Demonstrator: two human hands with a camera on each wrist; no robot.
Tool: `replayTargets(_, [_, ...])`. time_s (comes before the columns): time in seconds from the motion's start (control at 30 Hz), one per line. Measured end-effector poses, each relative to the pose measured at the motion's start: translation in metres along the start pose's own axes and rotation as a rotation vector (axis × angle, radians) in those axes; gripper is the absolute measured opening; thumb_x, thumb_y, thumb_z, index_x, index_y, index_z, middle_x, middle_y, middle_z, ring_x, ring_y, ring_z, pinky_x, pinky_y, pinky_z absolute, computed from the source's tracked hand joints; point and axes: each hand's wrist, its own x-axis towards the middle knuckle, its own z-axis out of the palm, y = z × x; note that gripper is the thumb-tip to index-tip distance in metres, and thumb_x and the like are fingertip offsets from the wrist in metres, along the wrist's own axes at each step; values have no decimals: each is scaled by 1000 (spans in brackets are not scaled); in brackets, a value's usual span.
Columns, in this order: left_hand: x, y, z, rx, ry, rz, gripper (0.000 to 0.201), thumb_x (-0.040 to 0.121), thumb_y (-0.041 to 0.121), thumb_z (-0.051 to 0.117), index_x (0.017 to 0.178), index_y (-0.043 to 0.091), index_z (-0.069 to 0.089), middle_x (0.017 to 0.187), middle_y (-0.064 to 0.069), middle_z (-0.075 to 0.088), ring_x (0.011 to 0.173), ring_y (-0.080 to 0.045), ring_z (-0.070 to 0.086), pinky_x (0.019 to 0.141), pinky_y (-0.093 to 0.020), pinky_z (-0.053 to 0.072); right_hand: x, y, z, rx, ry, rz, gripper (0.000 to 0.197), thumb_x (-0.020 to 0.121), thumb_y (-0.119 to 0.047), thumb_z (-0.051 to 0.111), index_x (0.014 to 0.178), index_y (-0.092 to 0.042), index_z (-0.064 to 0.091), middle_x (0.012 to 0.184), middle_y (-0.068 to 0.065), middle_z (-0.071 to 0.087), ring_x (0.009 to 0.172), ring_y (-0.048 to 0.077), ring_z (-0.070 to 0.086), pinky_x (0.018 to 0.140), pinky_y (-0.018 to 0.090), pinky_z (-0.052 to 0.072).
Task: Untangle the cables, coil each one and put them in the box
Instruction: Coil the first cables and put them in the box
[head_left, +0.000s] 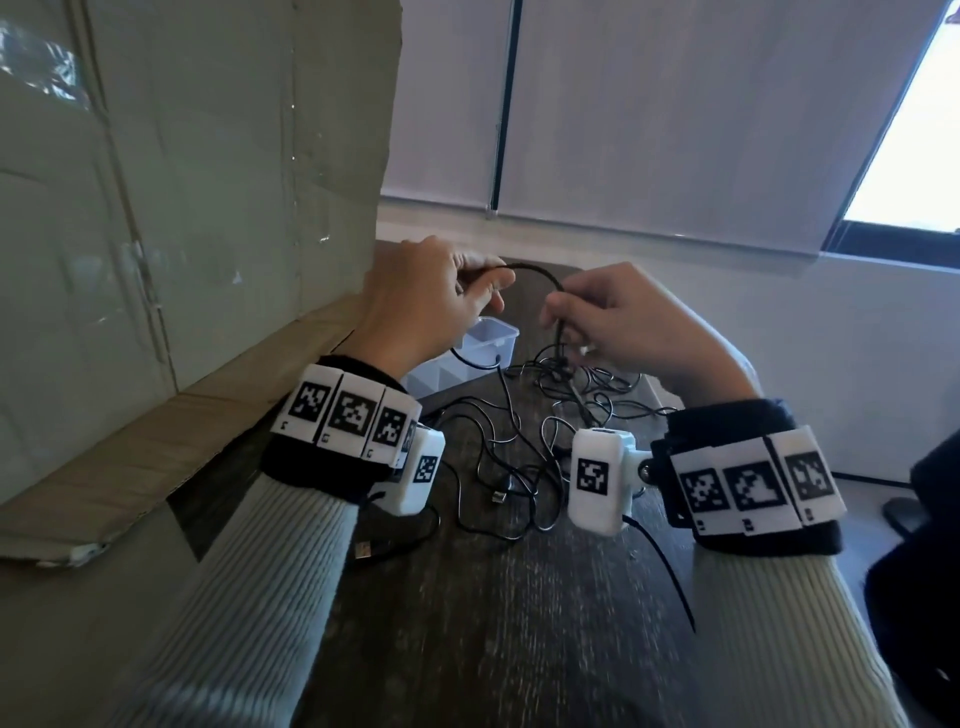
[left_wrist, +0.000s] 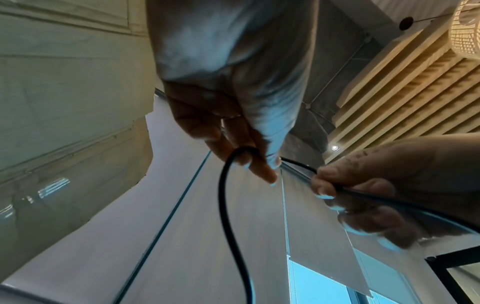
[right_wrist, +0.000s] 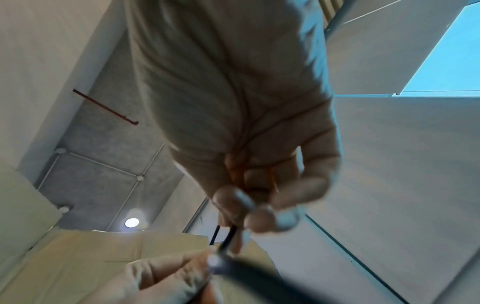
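Both hands are raised above the tabletop (head_left: 519, 623), close together, sharing one black cable (head_left: 540, 273). The left hand (head_left: 431, 301) pinches it between thumb and curled fingers; in the left wrist view the cable (left_wrist: 226, 197) loops out from under the fingertips (left_wrist: 262, 170) and hangs down toward the camera. The right hand (head_left: 634, 322) has its fingers curled round the same cable, which arcs from the left hand across the short gap and drops below the right fingers. In the right wrist view the right hand (right_wrist: 249, 185) pinches the thin black strand (right_wrist: 231, 236) at its fingertips; that picture is blurred.

Below both hands a tangle of cables (head_left: 519, 441) lies on the tabletop. The box (head_left: 467, 358), white and divided, sits just under the left hand.
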Motion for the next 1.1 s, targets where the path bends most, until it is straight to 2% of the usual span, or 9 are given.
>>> replayTargets(0.17, [1, -11, 13, -250, -185, -8, 20, 95, 33, 54, 85, 24, 68, 65, 9, 62, 63, -20, 60, 66, -35, 51, 9, 16, -17, 81, 485, 37, 29, 92, -26, 52, 66, -26, 64, 50, -8, 54, 45, 6, 42, 50, 22, 32])
replayTargets(0.33, [-2, -19, 22, -293, -276, -8, 21, 99, 30, 48, 88, 24, 65, 70, 8, 60, 51, 2, 48, 55, -14, 37, 1, 18, -30, 269, 733, 90, 30, 96, -23, 45, 73, -24, 64, 63, -1, 68, 41, 16, 50, 45, 19, 36])
replayTargets(0.53, [-4, -34, 25, -91, -404, -34, 23, 99, 33, 47, 83, 28, 63, 68, 13, 61, 57, -16, 53, 64, -19, 29, -11, 17, -50, 351, 970, 171, 27, 98, -21, 38, 85, -17, 62, 73, 3, 74, 44, 16, 61, 38, 18, 32])
replayTargets(0.63, [-3, -37, 20, -163, -370, -54, 26, 99, 33, 47, 80, 30, 64, 77, 2, 69, 62, -21, 58, 61, -24, 39, -19, 21, -60, 338, 854, 241, 25, 96, -19, 39, 90, -16, 63, 72, -1, 72, 46, 11, 59, 42, 19, 32])
replayTargets(0.7, [-1, -31, 16, -185, -299, -51, 23, 98, 34, 49, 86, 28, 68, 75, 3, 69, 58, -8, 60, 56, -20, 44, -16, 27, -58, 240, 725, 319, 24, 94, -17, 43, 97, -11, 65, 78, 3, 72, 56, 15, 64, 50, 22, 41])
replayTargets(0.77, [1, -22, 15, -215, -196, -35, 20, 96, 31, 53, 90, 23, 70, 68, 6, 66, 47, 3, 56, 46, -6, 35, -12, 25, -51, 18, 606, 382, 29, 88, -17, 45, 105, -2, 62, 100, 18, 68, 89, 32, 66, 74, 36, 53])
replayTargets(0.87, [1, -15, 18, -218, -80, 15, 20, 93, 31, 59, 96, 19, 74, 71, 9, 68, 57, 3, 63, 51, -3, 39, -11, 8, -34, -232, 491, 370, 46, 89, -7, 40, 134, -4, 43, 138, 21, 43, 126, 38, 44, 105, 44, 39])
replayTargets(1.0, [2, -17, 23, -139, -37, 64, 23, 91, 34, 60, 100, 19, 74, 88, 1, 74, 61, 3, 64, 55, -1, 38, -10, -11, -17, -182, 402, 112, 61, 81, 5, 35, 132, -20, 58, 138, 8, 54, 126, 26, 49, 107, 34, 41])
replayTargets(1.1, [3, -26, 22, -77, 25, 61, 25, 91, 33, 61, 104, 16, 74, 95, 1, 73, 63, 3, 60, 62, -9, 43, -16, -8, -22, -397, 85, 134, 66, 85, 8, 39, 141, -26, 49, 143, 5, 51, 123, 26, 53, 99, 30, 42])
